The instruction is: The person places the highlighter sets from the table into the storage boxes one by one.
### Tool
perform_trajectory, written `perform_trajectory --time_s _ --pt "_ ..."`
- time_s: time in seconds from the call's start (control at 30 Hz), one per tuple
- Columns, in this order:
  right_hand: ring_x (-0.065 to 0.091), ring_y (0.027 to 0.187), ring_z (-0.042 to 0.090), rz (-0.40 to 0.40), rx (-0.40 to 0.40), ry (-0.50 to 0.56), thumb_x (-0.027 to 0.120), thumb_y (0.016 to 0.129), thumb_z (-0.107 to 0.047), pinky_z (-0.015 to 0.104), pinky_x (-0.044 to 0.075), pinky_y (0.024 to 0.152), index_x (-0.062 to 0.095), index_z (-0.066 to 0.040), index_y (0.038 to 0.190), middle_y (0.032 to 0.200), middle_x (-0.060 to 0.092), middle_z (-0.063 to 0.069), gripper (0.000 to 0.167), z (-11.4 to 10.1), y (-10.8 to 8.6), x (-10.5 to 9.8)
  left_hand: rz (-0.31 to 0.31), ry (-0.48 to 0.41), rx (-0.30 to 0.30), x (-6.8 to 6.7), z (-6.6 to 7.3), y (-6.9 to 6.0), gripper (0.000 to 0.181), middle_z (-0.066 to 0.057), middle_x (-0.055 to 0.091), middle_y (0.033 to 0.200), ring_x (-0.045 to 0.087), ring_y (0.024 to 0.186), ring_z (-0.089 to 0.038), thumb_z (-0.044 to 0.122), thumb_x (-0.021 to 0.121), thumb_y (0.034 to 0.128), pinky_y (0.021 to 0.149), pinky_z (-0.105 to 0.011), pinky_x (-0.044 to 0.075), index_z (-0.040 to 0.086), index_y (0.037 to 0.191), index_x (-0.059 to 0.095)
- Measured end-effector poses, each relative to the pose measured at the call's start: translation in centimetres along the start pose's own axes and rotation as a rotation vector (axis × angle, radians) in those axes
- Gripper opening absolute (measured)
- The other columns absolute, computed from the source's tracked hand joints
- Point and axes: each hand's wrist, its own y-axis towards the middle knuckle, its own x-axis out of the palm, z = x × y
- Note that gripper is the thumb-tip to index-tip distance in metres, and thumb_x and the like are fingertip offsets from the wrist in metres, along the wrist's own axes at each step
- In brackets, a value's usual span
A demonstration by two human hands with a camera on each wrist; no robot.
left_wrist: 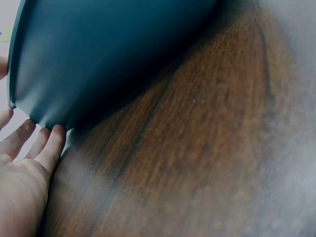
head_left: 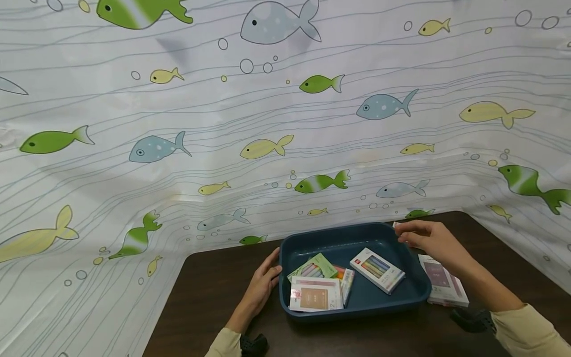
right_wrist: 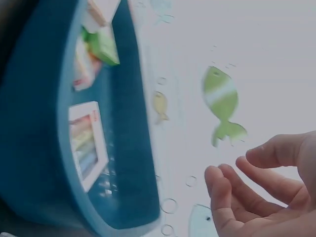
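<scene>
Head view: the tray (head_left: 357, 312) sits on the tabletop (head_left: 209, 292), seemingly stiff and light, best held by both short ends; its boxes (head_left: 377, 270) may slide. The left hand (head_left: 262, 281) rests spread fingers against it; the right hand (head_left: 426, 241) curves loosely, its grip seemingly holding nothing. A white bit (head_left: 395, 224) beside it is unclear.

Blue tray (head_left: 370, 300) (fish-patterned backdrop (head_left: 285, 114))

Your left sleeve (head_left: 225, 343): pale cream-yellow, plain. Your right sleeve (head_left: 531, 329): same shade, softly creased. Both end short of your bare left hand (head_left: 262, 280) and right hand (head_left: 431, 243). Beside the sleeve ends you wear a black, rounded left wrist unit (head_left: 254, 345); black, curved right wrist unit (head_left: 472, 320).
</scene>
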Motion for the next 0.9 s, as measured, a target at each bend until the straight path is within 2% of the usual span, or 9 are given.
perform_trajectory --time_s 0.17,0.33,0.5,0.67,0.77,0.9 --pt "0.066 0.107 0.035 0.049 -0.005 0.021 0.058 0.106 -0.027 0.031 0.057 0.083 0.059 0.003 0.137 0.126 0.062 0.026 0.044 0.5 -0.4 -0.7 0.002 0.010 -0.007 0.1 0.1 0.0 0.060 -0.010 0.016 0.167 0.033 0.144 -0.034 0.020 0.052 0.1084 0.108 -0.040 0.040 0.020 0.163 0.026" --pt "0.068 0.100 0.028 0.072 0.034 -0.055 0.059 0.106 -0.030 0.031 0.057 0.079 0.062 -0.001 0.136 0.124 0.065 0.021 0.043 0.9 -0.6 -1.1 0.009 0.017 -0.011 0.1 0.2 -0.1 0.060 -0.009 0.017 0.166 0.034 0.144 -0.032 0.020 0.052 0.1084 0.108 -0.039 0.040 0.021 0.163 0.027" --pt "0.068 0.101 0.027 0.036 0.048 -0.095 0.058 0.106 -0.032 0.032 0.056 0.078 0.060 0.001 0.137 0.126 0.065 0.020 0.046 1.7 -0.7 -2.4 -0.001 0.024 -0.008 0.1 0.1 -0.1 0.061 -0.009 0.017 0.166 0.032 0.145 -0.033 0.022 0.052 0.1086 0.109 -0.041 0.039 0.019 0.163 0.026" --pt "0.066 0.100 0.029 -0.012 0.066 -0.175 0.059 0.106 -0.031 0.040 0.058 0.078 0.059 0.002 0.138 0.123 0.066 0.020 0.046 2.4 -0.6 -3.8 0.007 0.029 -0.020 -0.1 0.0 -0.1 0.060 -0.006 0.017 0.166 0.030 0.146 -0.031 0.023 0.053 0.1081 0.110 -0.042 0.038 0.023 0.163 0.028" --pt "0.066 0.103 0.036 -0.066 0.080 -0.209 0.058 0.106 -0.031 0.048 0.057 0.081 0.055 0.005 0.139 0.124 0.064 0.024 0.049 2.8 -0.6 -4.5 0.009 0.030 -0.014 -0.2 0.1 -0.1 0.060 -0.006 0.018 0.166 0.032 0.145 -0.032 0.023 0.053 0.1080 0.110 -0.042 0.038 0.023 0.162 0.028" --pt "0.063 0.108 0.041 -0.138 0.090 -0.308 0.059 0.105 -0.033 0.054 0.055 0.083 0.054 0.009 0.138 0.125 0.062 0.028 0.054 3.6 -0.9 -5.5 0.006 0.034 -0.020 -0.1 0.1 0.0 0.060 -0.006 0.018 0.166 0.032 0.145 -0.031 0.026 0.054 0.1077 0.111 -0.043 0.037 0.024 0.162 0.029"
